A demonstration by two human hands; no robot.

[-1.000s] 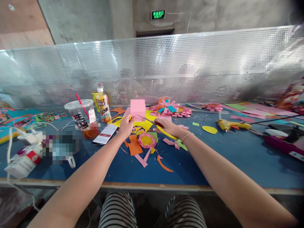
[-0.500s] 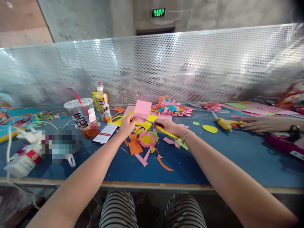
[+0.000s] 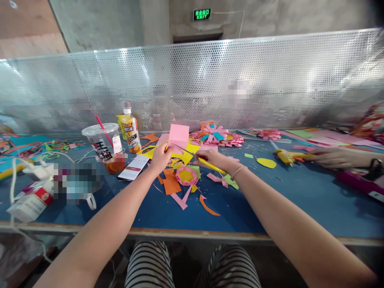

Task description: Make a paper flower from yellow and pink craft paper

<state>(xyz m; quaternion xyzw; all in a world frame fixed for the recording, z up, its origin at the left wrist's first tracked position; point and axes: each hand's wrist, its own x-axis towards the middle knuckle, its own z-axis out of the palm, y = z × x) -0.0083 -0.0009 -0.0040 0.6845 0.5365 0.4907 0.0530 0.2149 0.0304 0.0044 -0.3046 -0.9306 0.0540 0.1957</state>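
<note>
My left hand (image 3: pixel 161 160) pinches a pink sheet of paper (image 3: pixel 179 134) by its lower edge, so the sheet stands up above the fingers. In my right hand (image 3: pixel 211 159) are scissors with yellow handles (image 3: pixel 212 165); their blades (image 3: pixel 186 150) point left at the base of the pink paper. Whether the blades are apart is too small to tell. Below the hands lies a pink paper flower with a yellow centre (image 3: pixel 186 176), beside an orange paper piece (image 3: pixel 172 182). Yellow paper (image 3: pixel 189 158) lies behind the scissors.
A phone (image 3: pixel 134 168), a plastic cup (image 3: pixel 103 148) and a bottle (image 3: pixel 131 134) stand left of my hands. At right are a yellow glue gun (image 3: pixel 285 157) and another person's hand (image 3: pixel 328 157). Larger paper flowers (image 3: pixel 216 135) lie by the perforated metal panel (image 3: pixel 192 88).
The pink paper has tilted and shifted slightly left against the scissors. Both hands keep their grip. The whole view has moved a little.
</note>
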